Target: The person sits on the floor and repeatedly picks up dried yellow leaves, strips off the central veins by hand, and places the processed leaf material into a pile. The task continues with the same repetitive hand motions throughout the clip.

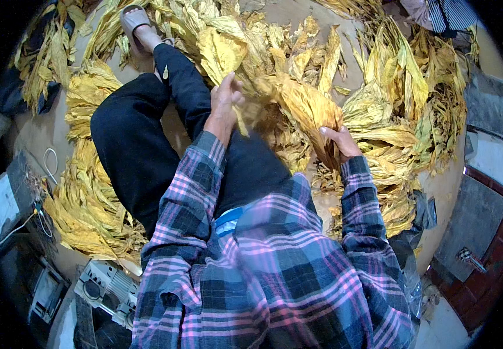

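Note:
My right hand (pixel 345 143) grips a bundle of dried yellow-brown leaves (pixel 310 109), probably tobacco, by its narrow end, with the thumb on top. The bundle's broad end fans out toward the upper left, where it is blurred. My left hand (pixel 226 98) is raised above my thigh with its fingers bent. Just beyond its fingertips is a wide, bright yellow leaf (pixel 222 52), and a thin leaf strip (pixel 241 122) hangs below the fingers. Whether the left fingers pinch either one is unclear. Under the held bundle lie more browned leaves (pixel 293 146).
Leaf heaps surround me: a stacked pile (pixel 90 200) on the left, another pile (pixel 386 174) on the right, and loose leaves (pixel 273 39) ahead. My sandalled foot (pixel 140 28) extends among them. A grey-white machine (pixel 107 290) sits lower left; a dark red door-like panel (pixel 480 244) stands right.

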Tool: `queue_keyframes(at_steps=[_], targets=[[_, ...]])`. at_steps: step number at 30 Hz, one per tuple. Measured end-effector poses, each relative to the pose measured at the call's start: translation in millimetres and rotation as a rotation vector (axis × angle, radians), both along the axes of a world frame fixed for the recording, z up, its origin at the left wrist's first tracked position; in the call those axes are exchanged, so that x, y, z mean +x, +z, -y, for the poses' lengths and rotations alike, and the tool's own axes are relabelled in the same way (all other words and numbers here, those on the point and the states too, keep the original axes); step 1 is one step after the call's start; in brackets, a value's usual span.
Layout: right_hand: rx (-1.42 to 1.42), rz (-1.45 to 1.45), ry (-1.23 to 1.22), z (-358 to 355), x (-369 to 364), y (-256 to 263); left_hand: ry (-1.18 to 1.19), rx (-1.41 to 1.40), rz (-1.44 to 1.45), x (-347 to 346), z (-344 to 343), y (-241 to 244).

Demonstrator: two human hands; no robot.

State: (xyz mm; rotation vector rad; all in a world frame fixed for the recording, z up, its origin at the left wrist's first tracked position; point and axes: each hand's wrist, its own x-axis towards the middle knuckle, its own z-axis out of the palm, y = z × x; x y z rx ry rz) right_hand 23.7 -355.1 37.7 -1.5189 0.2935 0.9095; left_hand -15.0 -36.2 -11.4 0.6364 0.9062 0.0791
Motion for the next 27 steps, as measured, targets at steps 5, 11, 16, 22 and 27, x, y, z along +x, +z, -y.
queue_keyframes(at_steps=[5, 11, 16, 22, 27], targets=[[-0.004, 0.087, -0.014, -28.3, 18.1, 6.5, -0.222, -0.001, -0.026, -10.7, 37.5, 31.2], [0.095, 0.135, 0.136, -85.9, 22.7, 23.2, -0.350, 0.033, 0.170, -18.6, 65.0, 47.3], [0.171, 0.029, 0.119, -98.7, 21.5, 12.1, -0.243, 0.246, 0.066, -15.9, 65.5, 19.7], [0.177, 0.131, 0.046, -94.1, 36.3, -13.1, -0.166, 0.346, 0.145, -15.5, 67.2, 5.3], [0.209, 0.118, -0.119, -98.7, 48.4, -17.7, -0.121, 0.458, 0.032, -10.7, 61.4, 5.9]])
